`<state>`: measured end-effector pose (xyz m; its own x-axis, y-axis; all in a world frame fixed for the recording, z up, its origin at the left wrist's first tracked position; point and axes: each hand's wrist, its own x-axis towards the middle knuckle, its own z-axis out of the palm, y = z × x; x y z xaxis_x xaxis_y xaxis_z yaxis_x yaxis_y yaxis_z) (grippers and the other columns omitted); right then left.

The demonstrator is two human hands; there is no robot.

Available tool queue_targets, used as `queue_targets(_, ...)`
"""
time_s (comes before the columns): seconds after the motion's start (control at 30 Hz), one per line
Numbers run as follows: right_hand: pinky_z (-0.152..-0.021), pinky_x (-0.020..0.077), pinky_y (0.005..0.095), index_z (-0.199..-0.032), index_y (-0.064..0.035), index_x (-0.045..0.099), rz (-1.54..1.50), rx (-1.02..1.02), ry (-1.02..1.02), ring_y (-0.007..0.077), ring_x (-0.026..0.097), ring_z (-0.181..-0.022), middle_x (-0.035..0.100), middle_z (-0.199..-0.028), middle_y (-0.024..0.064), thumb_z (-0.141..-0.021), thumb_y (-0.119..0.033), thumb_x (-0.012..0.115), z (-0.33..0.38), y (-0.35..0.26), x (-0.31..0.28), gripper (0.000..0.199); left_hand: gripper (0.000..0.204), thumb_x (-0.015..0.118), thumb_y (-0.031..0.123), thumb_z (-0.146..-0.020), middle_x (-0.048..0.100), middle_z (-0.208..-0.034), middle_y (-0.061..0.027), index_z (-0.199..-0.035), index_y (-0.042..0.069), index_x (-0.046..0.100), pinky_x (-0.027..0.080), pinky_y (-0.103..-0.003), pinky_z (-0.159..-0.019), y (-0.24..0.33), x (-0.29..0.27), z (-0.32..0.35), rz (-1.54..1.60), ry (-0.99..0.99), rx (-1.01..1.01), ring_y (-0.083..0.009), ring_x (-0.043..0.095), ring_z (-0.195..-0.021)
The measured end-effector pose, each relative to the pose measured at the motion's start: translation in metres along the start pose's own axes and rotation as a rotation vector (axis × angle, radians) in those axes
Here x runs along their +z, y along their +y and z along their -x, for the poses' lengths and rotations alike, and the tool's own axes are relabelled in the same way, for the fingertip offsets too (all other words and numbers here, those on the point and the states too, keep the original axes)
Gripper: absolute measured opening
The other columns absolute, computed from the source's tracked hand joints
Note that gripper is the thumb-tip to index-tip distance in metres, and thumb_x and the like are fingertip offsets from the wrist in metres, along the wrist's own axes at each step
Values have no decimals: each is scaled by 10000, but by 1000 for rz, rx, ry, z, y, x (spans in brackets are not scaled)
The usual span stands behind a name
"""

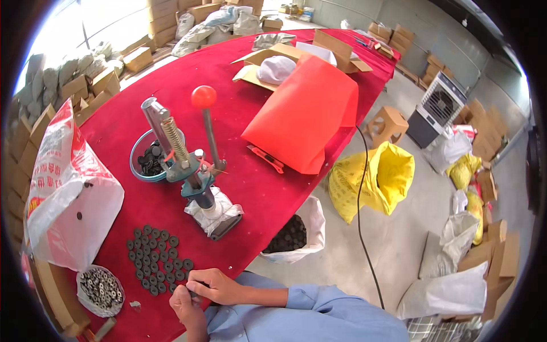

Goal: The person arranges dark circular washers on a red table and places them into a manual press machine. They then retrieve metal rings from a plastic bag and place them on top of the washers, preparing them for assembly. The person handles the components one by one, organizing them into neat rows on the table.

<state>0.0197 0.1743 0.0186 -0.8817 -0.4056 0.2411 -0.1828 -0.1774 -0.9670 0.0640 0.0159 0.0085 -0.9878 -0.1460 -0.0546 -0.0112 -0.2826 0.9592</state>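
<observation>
Close together, the left hand (185,309) and right hand (221,286) pinch a small dark piece (192,294) between them. It sits just beside the black rings (154,256) (laid flat on the red cloth (250,228)).

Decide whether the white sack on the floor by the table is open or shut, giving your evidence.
Open: the white sack has a wide mouth facing up, with dark pieces visible inside.

Dark holed discs (154,256), flat on red cloth (253,191), dark piece (194,293) between hands (221,286)
</observation>
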Motion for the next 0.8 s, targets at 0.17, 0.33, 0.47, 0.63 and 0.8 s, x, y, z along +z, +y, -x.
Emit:
queue_targets(0.17, -685, 494, 357, -1078, -25, 615, -36, 20, 62, 148, 611, -734, 638, -791, 66, -1102, -238, 585, 13, -9, -7, 217, 537, 535, 323, -1145, 422, -641, 53, -677, 96, 400, 250, -266, -548, 0, 6, 3, -318, -62, 149, -34, 361, -605)
queue_targets(0.33, -676, 487, 345, -1234, -23, 614, -69, -38, 18, 138, 607, -722, 616, -776, 63, -1062, -231, 651, 20, -15, -12, 272, 450, 521, 301, -1151, 439, -676, 71, -745, 117, 455, 238, -228, -526, 1, 13, 5, -220, -79, 98, -11, 360, -599)
queue_targets(0.47, -713, 475, 313, -1299, -21, 619, 25, -57, 13, 121, 592, -769, 661, -870, 37, -1073, -280, 671, 29, -22, -18, 348, 407, 500, 303, -1160, 519, -718, 39, -812, 97, 545, 284, -232, -556, -4, 14, 3, -341, -70, 135, -27, 419, -645)
queue_targets(0.63, -748, 477, 300, -1294, -31, 635, -66, 15, 50, 95, 586, -834, 673, -926, 22, -1076, -281, 671, 41, -13, -27, 334, 416, 523, 271, -1153, 567, -733, -41, -829, 25, 612, 419, -306, -615, 12, 24, 12, -638, -118, 225, -114, 513, -703)
queue_targets(0.8, -714, 474, 311, -1235, -39, 679, -133, -15, 162, 93, 573, -783, 643, -854, -4, -1044, -182, 674, 39, -1, -29, 239, 395, 580, 204, -1111, 475, -685, -78, -782, -2, 512, 399, -361, -590, 31, 53, 7, -674, -214, 303, -143, 451, -658)
